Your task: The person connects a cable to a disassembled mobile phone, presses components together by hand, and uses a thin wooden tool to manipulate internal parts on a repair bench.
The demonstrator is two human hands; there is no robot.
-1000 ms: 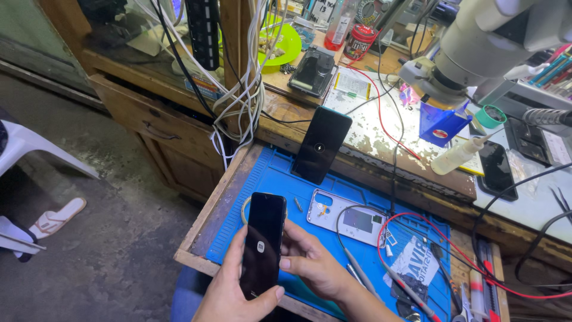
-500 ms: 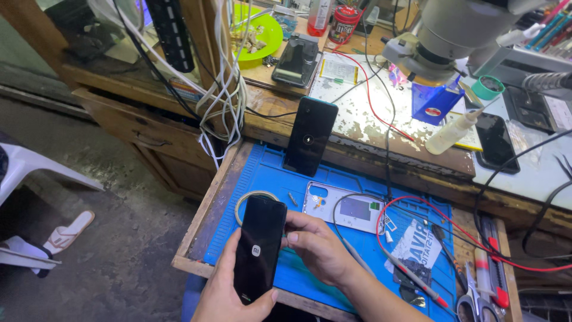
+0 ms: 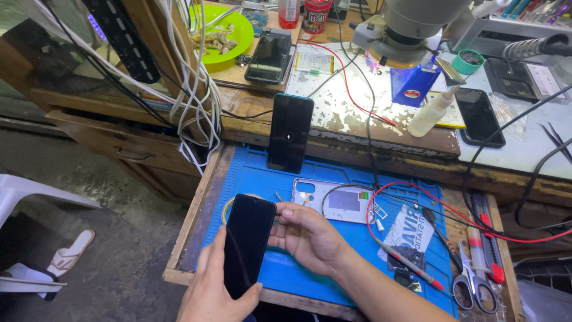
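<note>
phones: 4 | scissors (image 3: 475,285): 1 | left hand (image 3: 217,292), right hand (image 3: 310,235) fingers grasp one dark phone (image 3: 248,244)

A phone (image 3: 248,244) is held over the work mat (image 3: 333,275); behind it, a second phone (image 3: 289,132) leans upright, scissors (image 3: 473,280) lying right.

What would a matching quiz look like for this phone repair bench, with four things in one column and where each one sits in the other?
Things:
1. Dark phone
2. Phone with a charging symbol
3. Scissors
4. Green plate

Places:
A. Far back on the wooden bench, left of the microscope
B. Propped upright at the back edge of the blue mat
C. Held in the grip of the left hand, with the right hand at its side
D. Lying flat by the mat's right edge

Pairs: 1-C, 2-B, 3-D, 4-A
</note>
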